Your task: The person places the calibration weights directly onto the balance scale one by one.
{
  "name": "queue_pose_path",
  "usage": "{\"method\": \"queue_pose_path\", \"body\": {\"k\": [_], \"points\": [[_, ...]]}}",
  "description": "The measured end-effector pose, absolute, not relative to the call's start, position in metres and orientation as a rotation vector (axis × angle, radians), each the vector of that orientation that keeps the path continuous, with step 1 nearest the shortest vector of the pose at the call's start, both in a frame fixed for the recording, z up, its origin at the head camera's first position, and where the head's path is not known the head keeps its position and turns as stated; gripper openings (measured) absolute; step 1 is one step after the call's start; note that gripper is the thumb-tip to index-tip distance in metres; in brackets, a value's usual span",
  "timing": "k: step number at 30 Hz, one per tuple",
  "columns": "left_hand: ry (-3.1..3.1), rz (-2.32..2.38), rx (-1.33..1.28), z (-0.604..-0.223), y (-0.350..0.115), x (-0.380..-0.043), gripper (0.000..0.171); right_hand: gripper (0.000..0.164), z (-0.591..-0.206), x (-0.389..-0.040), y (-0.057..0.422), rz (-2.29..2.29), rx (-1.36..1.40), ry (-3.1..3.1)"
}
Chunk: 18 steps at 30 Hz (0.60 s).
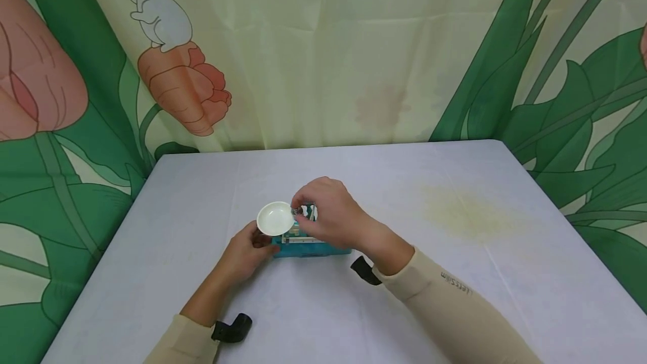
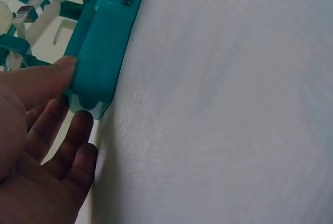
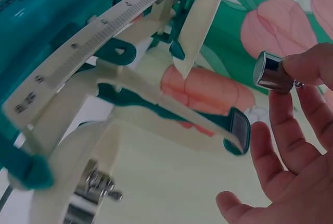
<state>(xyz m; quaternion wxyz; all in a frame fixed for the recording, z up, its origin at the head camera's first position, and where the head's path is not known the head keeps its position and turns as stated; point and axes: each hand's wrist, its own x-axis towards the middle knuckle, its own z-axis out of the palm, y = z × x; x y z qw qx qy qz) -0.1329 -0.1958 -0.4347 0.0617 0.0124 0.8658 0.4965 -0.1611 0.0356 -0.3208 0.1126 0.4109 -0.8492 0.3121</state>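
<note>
A teal and cream balance scale [image 1: 313, 249] stands on the table, with a round white pan [image 1: 275, 218] on its left side. My left hand [image 1: 246, 255] grips the left end of its teal base [image 2: 99, 62], the thumb on top and fingers curled at the end. Above the scale, my right hand [image 1: 331, 215] pinches a small silver metal weight [image 3: 273, 73] between thumb and finger, apart from the scale. In the right wrist view, another metal weight [image 3: 80, 203] sits in the near pan. A white graduated beam [image 3: 88, 44] and a pointer [image 3: 238, 132] also show there.
A white cloth [image 1: 429, 308] covers the table, with a yellowish stain [image 1: 465, 209] on the right. Behind hangs a curtain [image 1: 328, 72] printed with plants, a carrot and a rabbit. Black wrist mounts [image 1: 232, 328] sit by both sleeves.
</note>
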Motion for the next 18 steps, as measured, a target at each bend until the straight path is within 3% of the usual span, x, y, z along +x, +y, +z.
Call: {"method": "queue_pose_path", "body": {"k": [18], "points": [[2.626,1.501,0.046,-0.432,-0.196,-0.132,0.05,0.007,-0.314,-0.185,-0.006,0.568,1.265,-2.798]]}}
